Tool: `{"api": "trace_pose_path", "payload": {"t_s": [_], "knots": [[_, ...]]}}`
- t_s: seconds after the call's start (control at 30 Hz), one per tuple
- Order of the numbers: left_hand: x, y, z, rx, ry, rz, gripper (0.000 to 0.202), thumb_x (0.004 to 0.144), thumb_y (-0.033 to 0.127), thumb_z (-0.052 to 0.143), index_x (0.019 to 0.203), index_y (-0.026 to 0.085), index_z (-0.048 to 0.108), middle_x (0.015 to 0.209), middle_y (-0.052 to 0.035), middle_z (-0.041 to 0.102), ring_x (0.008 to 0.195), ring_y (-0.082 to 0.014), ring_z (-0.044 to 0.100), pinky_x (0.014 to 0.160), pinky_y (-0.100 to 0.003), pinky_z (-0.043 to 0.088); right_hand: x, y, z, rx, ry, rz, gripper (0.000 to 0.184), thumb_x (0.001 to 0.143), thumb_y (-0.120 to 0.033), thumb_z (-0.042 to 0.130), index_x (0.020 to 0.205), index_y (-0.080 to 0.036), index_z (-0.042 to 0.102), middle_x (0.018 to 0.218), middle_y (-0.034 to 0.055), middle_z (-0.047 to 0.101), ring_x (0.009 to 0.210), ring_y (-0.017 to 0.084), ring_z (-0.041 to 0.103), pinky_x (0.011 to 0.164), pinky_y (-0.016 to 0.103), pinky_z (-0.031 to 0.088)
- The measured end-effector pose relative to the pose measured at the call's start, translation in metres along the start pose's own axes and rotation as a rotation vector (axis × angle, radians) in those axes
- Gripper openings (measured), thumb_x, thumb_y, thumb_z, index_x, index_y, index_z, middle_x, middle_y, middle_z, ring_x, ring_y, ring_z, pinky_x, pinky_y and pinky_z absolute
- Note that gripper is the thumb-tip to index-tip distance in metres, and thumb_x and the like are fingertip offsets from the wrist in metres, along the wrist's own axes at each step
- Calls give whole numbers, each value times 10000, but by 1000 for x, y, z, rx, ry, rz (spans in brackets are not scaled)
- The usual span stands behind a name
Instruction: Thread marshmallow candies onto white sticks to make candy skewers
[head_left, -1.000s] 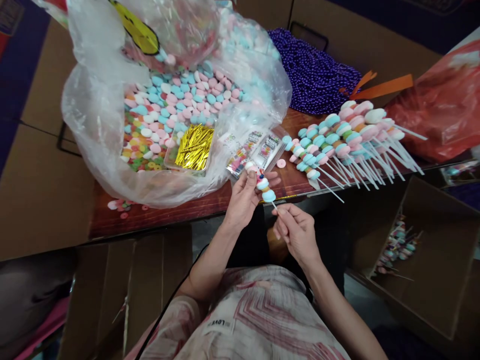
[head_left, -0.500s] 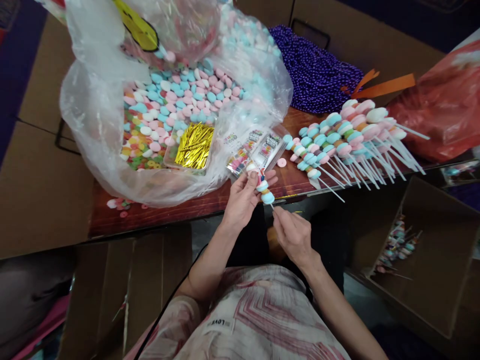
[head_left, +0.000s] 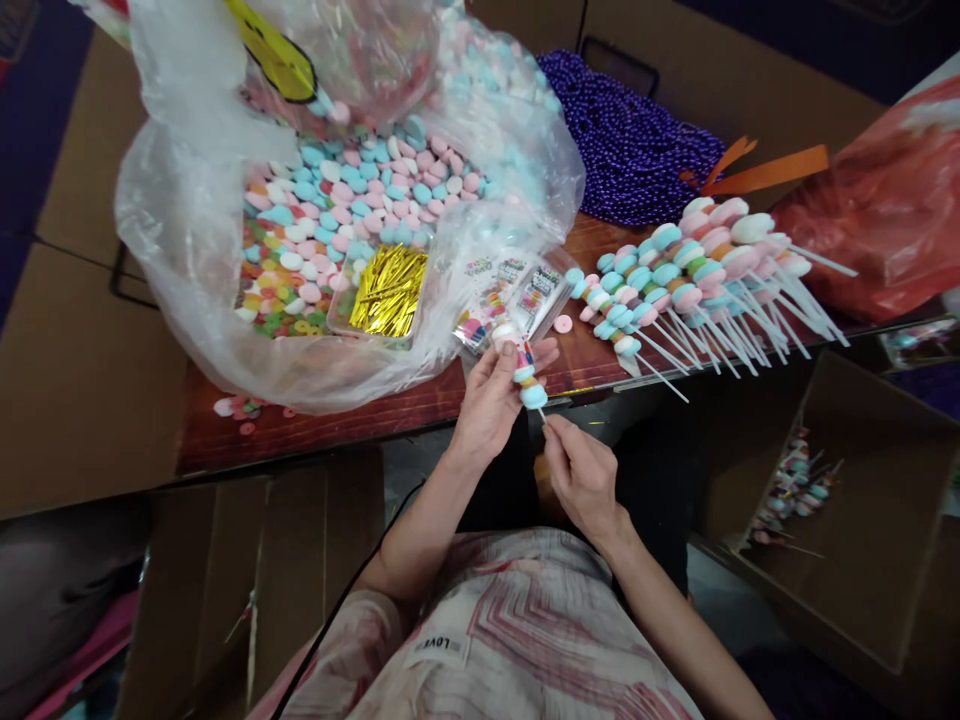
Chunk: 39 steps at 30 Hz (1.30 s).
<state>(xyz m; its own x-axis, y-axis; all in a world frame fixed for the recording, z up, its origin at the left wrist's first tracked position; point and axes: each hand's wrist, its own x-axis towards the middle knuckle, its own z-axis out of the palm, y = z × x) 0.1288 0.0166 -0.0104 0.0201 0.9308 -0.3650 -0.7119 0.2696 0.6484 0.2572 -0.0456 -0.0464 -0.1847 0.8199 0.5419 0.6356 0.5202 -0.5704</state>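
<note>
Between my hands is a candy skewer (head_left: 533, 396) with blue, pink and white candies on a white stick, slanting down toward me. My left hand (head_left: 491, 400) grips its upper part, thumb pressed on the candies and a printed wrapper partly visible there. Lower down, my right hand (head_left: 583, 465) pinches the bare stick end. Just beyond my left hand lies a stack of printed clear bags (head_left: 517, 290). A clear tub of gold twist ties (head_left: 390, 290) stands left of the bags. To the right, finished-looking candy skewers (head_left: 675, 265) lie piled with their sticks pointing toward me.
A large plastic bag (head_left: 172, 340) spreads open on the wooden table (head_left: 360, 420), full of loose candies (head_left: 360, 195). Purple bead strands (head_left: 630, 135) and a red bag (head_left: 885, 210) lie behind. A cardboard box (head_left: 862, 560) at lower right holds several wrapped skewers (head_left: 799, 490).
Both hands keep hold of the skewer and have barely moved. My right hand has shifted slightly left on the stick end.
</note>
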Motion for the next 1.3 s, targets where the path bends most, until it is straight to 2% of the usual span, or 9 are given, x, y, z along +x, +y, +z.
{"api": "trace_pose_path", "payload": {"t_s": [0.2, 0.3, 0.4, 0.6, 0.73, 0.9, 1.03, 1.13, 1.3], "knots": [[-8, -14, -1, 67, -106, -101, 374, 754, 476, 807, 905, 166, 661, 1001, -114, 784, 1165, -310, 687, 892, -368, 556, 6, 3, 2, 18, 60, 62, 201, 952, -109, 520, 1081, -183, 656, 809, 51, 739, 589, 132, 659, 604, 249, 528], [-13, -20, 0, 102, -116, -96, 399, 765, 527, 780, 900, 162, 692, 1019, -115, 783, 1152, -299, 693, 924, -366, 548, 10, -3, 5, 129, 68, 194, 159, 964, -136, 508, 1034, -189, 641, 786, 25, 716, 566, 108, 630, 563, 225, 498], [-13, -15, -4, 143, -152, -102, 423, 751, 530, 791, 931, 155, 717, 1058, -123, 775, 1136, -294, 697, 947, -375, 541, 13, -5, 5, 226, 75, 330, 125, 978, -182, 507, 991, -201, 630, 685, -27, 646, 489, 80, 550, 504, 208, 446], [0, 7, -11, 109, -40, 40, 435, 717, 498, 830, 977, 176, 695, 1054, -74, 766, 960, -206, 744, 856, -318, 571, 11, -2, -4, 281, 11, 378, 99, 971, -220, 539, 941, -205, 633, 567, -76, 506, 441, 67, 461, 470, 205, 385], [1, -2, -6, 146, -59, 6, 439, 694, 472, 851, 943, 157, 674, 943, -83, 773, 960, -234, 749, 842, -328, 584, 15, -4, 4, 294, -4, 380, 116, 971, -232, 528, 880, -211, 597, 553, -77, 488, 447, 72, 447, 490, 216, 383], [-8, -18, -1, 140, -61, 15, 435, 714, 500, 827, 930, 155, 673, 936, -87, 780, 1006, -247, 737, 857, -332, 591, 24, -6, 11, 374, 68, 503, 221, 986, -306, 512, 787, -215, 539, 562, -66, 510, 468, 78, 449, 516, 221, 395], [-7, -14, -5, 123, -52, 57, 443, 706, 444, 851, 991, 158, 669, 964, -91, 784, 988, -245, 746, 874, -345, 587, 22, -9, -1, 500, -57, 635, 199, 976, -362, 542, 860, -207, 589, 612, -54, 546, 502, 81, 471, 513, 215, 396], [-6, -12, -6, 102, -2, 72, 455, 702, 451, 852, 996, 158, 663, 934, -90, 786, 970, -259, 754, 885, -379, 585, 22, -13, -7, 573, -114, 675, 215, 953, -368, 585, 824, -197, 607, 592, -50, 532, 503, 83, 464, 497, 214, 387], [-10, -8, -5, 95, -3, 24, 407, 698, 491, 833, 865, 150, 684, 840, -97, 783, 947, -289, 757, 828, -377, 592, 29, -16, 4, 743, -114, 703, 242, 934, -381, 612, 781, -195, 591, 548, -56, 502, 465, 87, 450, 456, 216, 384]]}}
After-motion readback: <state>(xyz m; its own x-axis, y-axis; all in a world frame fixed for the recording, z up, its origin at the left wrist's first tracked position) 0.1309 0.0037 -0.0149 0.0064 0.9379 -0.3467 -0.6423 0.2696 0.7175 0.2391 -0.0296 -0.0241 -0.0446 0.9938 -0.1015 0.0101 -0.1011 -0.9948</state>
